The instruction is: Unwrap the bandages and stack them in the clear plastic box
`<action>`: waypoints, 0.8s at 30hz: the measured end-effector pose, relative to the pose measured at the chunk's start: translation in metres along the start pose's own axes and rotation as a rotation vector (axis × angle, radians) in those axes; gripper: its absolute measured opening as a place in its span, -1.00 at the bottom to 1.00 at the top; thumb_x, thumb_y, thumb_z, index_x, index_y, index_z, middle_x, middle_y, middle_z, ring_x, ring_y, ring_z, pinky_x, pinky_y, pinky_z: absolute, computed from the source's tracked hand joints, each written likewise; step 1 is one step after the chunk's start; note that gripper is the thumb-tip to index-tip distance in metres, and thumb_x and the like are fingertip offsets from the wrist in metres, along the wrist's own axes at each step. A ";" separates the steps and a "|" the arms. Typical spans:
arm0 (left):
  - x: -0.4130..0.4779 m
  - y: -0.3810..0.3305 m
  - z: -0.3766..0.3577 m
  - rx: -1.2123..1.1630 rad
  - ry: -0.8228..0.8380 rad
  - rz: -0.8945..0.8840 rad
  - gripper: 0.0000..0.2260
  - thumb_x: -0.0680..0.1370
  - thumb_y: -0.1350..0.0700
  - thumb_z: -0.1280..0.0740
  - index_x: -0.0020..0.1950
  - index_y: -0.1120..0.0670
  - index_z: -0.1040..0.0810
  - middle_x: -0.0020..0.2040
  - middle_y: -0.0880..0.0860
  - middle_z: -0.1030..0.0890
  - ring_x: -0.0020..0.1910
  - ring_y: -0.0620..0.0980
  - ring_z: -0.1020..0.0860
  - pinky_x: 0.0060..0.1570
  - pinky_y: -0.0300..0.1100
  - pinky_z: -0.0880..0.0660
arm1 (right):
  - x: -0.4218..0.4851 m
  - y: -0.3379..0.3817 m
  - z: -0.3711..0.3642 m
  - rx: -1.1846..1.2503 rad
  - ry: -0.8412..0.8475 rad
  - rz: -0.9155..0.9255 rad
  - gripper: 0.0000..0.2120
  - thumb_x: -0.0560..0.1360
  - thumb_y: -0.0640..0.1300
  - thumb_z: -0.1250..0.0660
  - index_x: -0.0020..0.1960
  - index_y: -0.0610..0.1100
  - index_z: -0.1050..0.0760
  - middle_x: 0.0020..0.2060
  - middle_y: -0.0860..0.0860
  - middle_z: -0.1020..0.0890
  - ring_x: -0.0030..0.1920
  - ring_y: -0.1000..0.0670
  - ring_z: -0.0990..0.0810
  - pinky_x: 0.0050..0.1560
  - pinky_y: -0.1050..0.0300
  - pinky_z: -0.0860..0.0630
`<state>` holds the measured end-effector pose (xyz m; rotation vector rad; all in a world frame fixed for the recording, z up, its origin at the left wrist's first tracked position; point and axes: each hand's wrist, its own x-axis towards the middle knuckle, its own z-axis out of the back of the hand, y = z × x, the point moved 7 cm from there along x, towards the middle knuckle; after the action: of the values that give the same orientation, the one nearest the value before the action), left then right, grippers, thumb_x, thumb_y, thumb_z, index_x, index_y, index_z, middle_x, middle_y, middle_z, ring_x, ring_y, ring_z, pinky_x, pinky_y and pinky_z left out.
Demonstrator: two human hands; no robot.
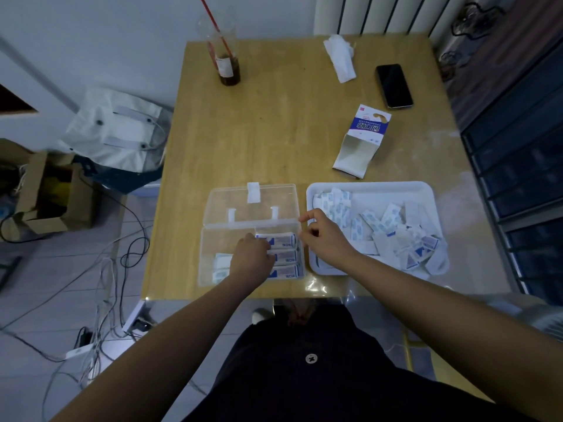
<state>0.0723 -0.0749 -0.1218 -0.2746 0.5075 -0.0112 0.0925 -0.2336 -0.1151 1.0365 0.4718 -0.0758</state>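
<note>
Left hand (251, 258) back-up over clear plastic box (207, 257), fingertips hidden behind knuckles; cannot tell whether grip pinches anything. Bandages (285, 240) in box's right half: three white-and-blue rows, print too blurred to read. Box near front edge of worktop (274, 132), lid open. Right hand (324, 237) between box and white tray (371, 186), fingers loosely curled, grip empty.

I'm looking into a room at home: a wooden table (274, 132) by a radiator (380, 13), a drink (227, 67), a phone (394, 85), and cables (105, 269) and a cardboard box (33, 193) on the tiled floor (36, 287).
</note>
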 end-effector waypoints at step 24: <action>0.010 -0.170 -0.004 -0.218 0.067 -0.411 -0.84 0.57 0.10 -0.22 0.12 0.02 -0.52 -0.12 0.02 -0.63 -0.16 0.03 -0.56 -0.16 -0.05 -0.52 | -0.060 -0.112 0.194 -0.545 -0.228 -0.437 -0.84 0.46 -0.06 -0.33 -0.10 -0.13 -0.41 -0.26 -0.07 -0.53 -0.21 -0.11 -0.52 -0.23 0.04 -0.42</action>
<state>0.0891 -0.2410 -0.0855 -0.5899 0.5126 -0.3676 0.0735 -0.4639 -0.0998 0.3723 0.4685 -0.4264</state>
